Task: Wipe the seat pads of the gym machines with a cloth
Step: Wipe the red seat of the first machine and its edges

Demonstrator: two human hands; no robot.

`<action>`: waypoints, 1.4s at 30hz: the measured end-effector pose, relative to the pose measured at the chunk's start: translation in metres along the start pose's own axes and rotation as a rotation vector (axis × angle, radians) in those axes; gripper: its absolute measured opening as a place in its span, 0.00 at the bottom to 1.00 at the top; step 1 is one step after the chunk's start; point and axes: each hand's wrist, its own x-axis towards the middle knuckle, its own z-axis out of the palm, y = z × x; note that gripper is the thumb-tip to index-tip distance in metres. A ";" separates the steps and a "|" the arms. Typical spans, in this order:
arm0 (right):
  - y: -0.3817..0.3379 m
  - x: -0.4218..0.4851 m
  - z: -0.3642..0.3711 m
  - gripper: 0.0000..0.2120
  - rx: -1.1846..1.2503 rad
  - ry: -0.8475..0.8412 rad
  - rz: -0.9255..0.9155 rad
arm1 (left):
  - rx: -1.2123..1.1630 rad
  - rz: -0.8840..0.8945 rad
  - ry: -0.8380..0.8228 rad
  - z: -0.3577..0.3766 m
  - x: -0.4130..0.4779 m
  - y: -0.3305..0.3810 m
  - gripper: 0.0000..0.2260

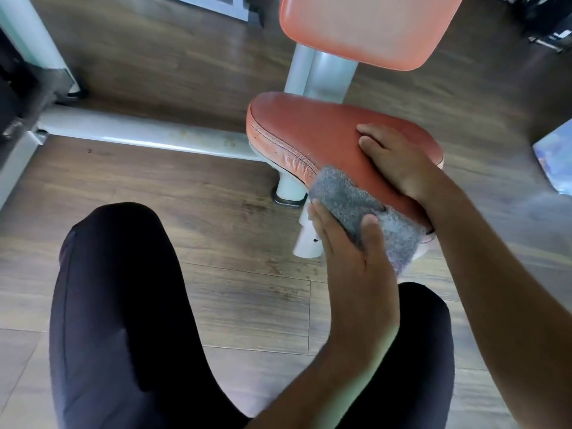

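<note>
Worn red leatherette covers the seat pad (pixel 309 134) of a gym machine as a crouching person works a grey fleecy cloth (pixel 343 196) against its near edge, at about 5 o'clock on the pad. The left hand (pixel 349 252) grips the cloth, thumb over the top and fingers (pixel 318 218) wrapped behind it. The right hand (pixel 399 162) rests on the pad's top face toward 3 o'clock, its fingers (pixel 370 130) laid out loosely and holding nothing.

The creased, cracked stitching (pixel 288 156) at the pad's 7 o'clock rim looks the likeliest trouble: a hard pass of the cloth there could snag the seam or lift flaking cover. The cloth is bunched rather than spread, so it may skip part of the side. It also hangs partly off the pad, where a loosened grip would drop it to the floor (pixel 216 196).

The matching back pad (pixel 365 29) stands at 12 o'clock on a pale grey upright (pixel 322 72). A scuffed pale frame beam (pixel 139 131) runs off toward 9 o'clock over dark, smudged wood-plank flooring. The person's dark-clad knees (pixel 123 289) fill the 6 and 7 o'clock foreground. A blue object (pixel 554 162) at 3 o'clock is too blurred to name.
</note>
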 end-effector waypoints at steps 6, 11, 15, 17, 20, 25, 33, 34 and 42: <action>-0.001 -0.001 -0.003 0.20 -0.002 0.001 -0.003 | -0.001 0.072 -0.055 -0.001 -0.019 0.000 0.29; -0.001 0.000 -0.001 0.20 -0.003 0.002 -0.021 | 0.072 0.022 -0.021 0.000 0.022 0.005 0.29; 0.001 -0.004 -0.004 0.16 0.160 0.095 0.005 | 0.522 0.279 -0.039 -0.011 0.041 0.009 0.28; 0.001 -0.011 -0.011 0.13 0.491 0.208 0.090 | 0.924 0.363 -0.147 -0.013 0.066 0.021 0.27; 0.006 -0.023 -0.018 0.12 0.683 0.322 0.168 | 1.248 0.421 -0.350 -0.007 0.093 0.041 0.27; -0.026 -0.038 -0.023 0.13 0.464 0.395 0.129 | 0.773 0.220 -0.567 -0.017 0.125 0.080 0.13; -0.089 -0.046 0.023 0.31 -0.289 -0.008 0.287 | 0.867 0.302 -0.249 -0.045 0.239 0.061 0.08; -0.090 -0.050 0.027 0.33 -0.334 -0.011 0.311 | 0.900 0.307 -0.295 -0.044 0.248 0.056 0.10; -0.088 -0.123 0.084 0.24 -0.273 0.797 0.382 | 1.090 0.618 -0.628 -0.019 0.192 0.077 0.12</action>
